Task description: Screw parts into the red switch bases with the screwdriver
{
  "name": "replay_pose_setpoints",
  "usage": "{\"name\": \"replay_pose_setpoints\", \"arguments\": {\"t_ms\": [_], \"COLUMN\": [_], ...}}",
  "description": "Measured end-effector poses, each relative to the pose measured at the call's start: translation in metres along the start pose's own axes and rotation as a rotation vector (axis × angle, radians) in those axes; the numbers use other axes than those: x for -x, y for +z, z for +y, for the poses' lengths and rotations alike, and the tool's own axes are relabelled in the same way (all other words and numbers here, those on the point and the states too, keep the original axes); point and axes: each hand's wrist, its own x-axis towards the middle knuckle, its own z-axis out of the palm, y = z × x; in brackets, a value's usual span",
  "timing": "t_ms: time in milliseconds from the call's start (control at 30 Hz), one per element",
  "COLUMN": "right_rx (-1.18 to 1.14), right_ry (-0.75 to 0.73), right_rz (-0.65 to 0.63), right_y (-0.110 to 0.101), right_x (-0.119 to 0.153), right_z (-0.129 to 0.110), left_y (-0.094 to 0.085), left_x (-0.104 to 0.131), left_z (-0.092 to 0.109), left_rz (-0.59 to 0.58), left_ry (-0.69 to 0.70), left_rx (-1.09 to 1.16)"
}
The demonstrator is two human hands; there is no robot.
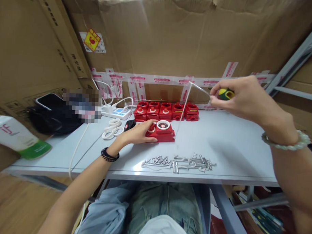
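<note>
At the centre of the frame, the left hand [142,132] lies palm down over the left end of a red housing [166,135] on the bench [232,143]. Its forearm rises from the lower left; the thumb runs along the near side, the fingers reach over the top, and the grip is partly closed on the part. A white ring [163,125] sits on the housing, right of the fingers.

At the upper right, the right hand [232,95] is raised above the bench, wrist bent, forearm entering from the right edge. Its fingers are closed around a yellow-and-green handle [224,94]. A thin rod [201,88] extends from the fingertips to the upper left, and a pale strand [185,105] descends from its tip towards the housing's right end.

Obscured items: the left hand covers part of the housing; the right-hand fingers hide part of the handle. The strand's lower end is faint, and contact with the housing cannot be confirmed. Five red units [165,111] stand behind, partly overlapped. Pixelation masks an item at left. Loose metal pieces [180,163] overlap near the front edge; individual shapes are hard to separate.
</note>
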Motion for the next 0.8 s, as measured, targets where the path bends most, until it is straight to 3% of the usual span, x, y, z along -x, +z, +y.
{"name": "replay_pose_setpoints", "arguments": {"t_ms": [100, 433, 600, 667, 800], "right_rx": [0.008, 0.168, 0.116, 0.084, 0.051], "right_ry": [0.018, 0.081, 0.100, 0.114, 0.105], "right_rz": [-0.078, -0.701, -0.777, -0.799, -0.772], "right_y": [0.009, 0.081, 0.101, 0.105, 0.107], "right_x": [0.001, 0.032, 0.043, 0.046, 0.044], "right_z": [0.002, 0.044, 0.050, 0.049, 0.048], "left_y": [0.001, 0.000, -0.007, -0.010, -0.005], "left_x": [0.000, -0.001, 0.004, 0.006, 0.003], "left_z": [-0.004, -0.010, -0.007, 0.000, 0.029], "left_rz": [0.013, -0.024, -0.043, 0.039, 0.321], "left_ry": [0.020, 0.013, -0.011, 0.024, 0.198], "left_rx": [-0.017, 0.022, 0.009, -0.010, -0.105]}}
